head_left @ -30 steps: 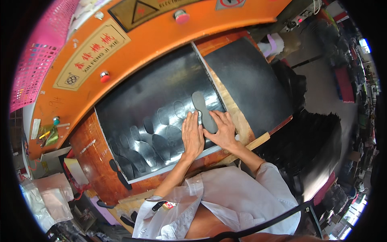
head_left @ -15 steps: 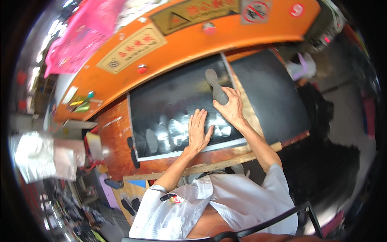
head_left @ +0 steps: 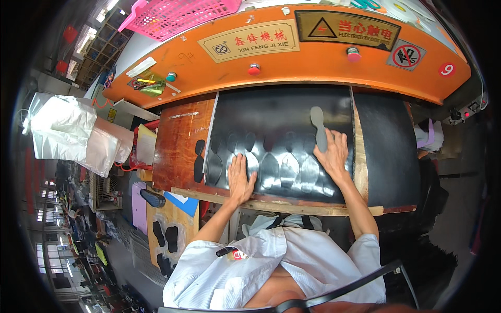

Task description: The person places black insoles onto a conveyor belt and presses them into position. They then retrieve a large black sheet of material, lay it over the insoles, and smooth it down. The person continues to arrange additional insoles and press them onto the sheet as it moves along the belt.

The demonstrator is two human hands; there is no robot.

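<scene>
A black sheet (head_left: 284, 112) with a pale edge lies flat on the reddish wooden table. Several shiny sole-shaped marks (head_left: 269, 169) run in a row along its near half. My left hand (head_left: 240, 180) rests flat on these marks, fingers stretched out and holding nothing. Toward the right side of the sheet, my right hand (head_left: 333, 154) grips the near end of a grey shoe sole (head_left: 317, 122) between thumb and fingers. The sole's far end points away from me. Whether it touches the sheet I cannot tell.
An orange machine beam (head_left: 323, 68) with red buttons spans the far side. A second black board (head_left: 386, 141) lies at right. Dark sole pieces (head_left: 199, 160) sit left of the sheet; more lie on a wooden board (head_left: 188, 229) below. A pink basket (head_left: 177, 18) stands on top.
The view has turned and levelled, with less blur. The grey sole remains in my right hand and now stands more upright in the picture. My left hand still lies on the sheet.
</scene>
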